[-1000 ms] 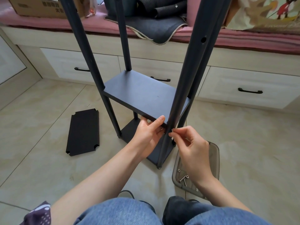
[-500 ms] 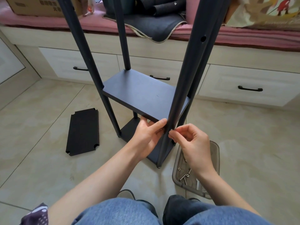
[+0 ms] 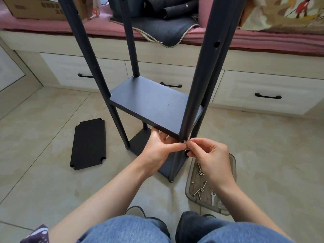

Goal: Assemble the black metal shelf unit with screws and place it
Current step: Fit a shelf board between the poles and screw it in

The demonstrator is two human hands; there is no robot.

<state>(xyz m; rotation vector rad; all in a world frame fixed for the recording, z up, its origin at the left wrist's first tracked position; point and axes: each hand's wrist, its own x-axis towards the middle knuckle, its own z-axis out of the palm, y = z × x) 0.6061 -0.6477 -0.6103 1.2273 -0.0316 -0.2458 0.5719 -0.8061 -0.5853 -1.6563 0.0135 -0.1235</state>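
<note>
The black metal shelf unit (image 3: 154,106) stands upright on the tiled floor (image 3: 43,130) straight ahead of you, at twelve o'clock from your knees, with a bench of drawers (image 3: 263,92) behind it. By the look of it, you are partway through. Four dark posts rise out of the top of the view, and two boards already sit between them: a bottom shelf (image 3: 142,142) near the floor and a middle shelf (image 3: 154,104) above it. One loose shelf panel (image 3: 88,142) lies flat on the floor at about nine o'clock from the unit, well apart from it, so at least one level is probably yet to be fitted. An open hole shows higher up the near right post (image 3: 196,95), which suggests where it goes.

A clear plastic tray (image 3: 233,181) sits on the floor at about four o'clock from the unit, just beside its near foot. It holds several spare screws (image 3: 199,170) and a small spanner (image 3: 212,199).

Your left hand (image 3: 157,149) reaches under the near edge of the middle shelf, fingers curled against it, thumb stretched toward the post. Your right hand (image 3: 208,155) pinches a small silver screw (image 3: 184,141) with thumb and fingertips, right at the near right post where the middle shelf meets it. That corner does not look tightened yet. Placing the finished unit also remains.
</note>
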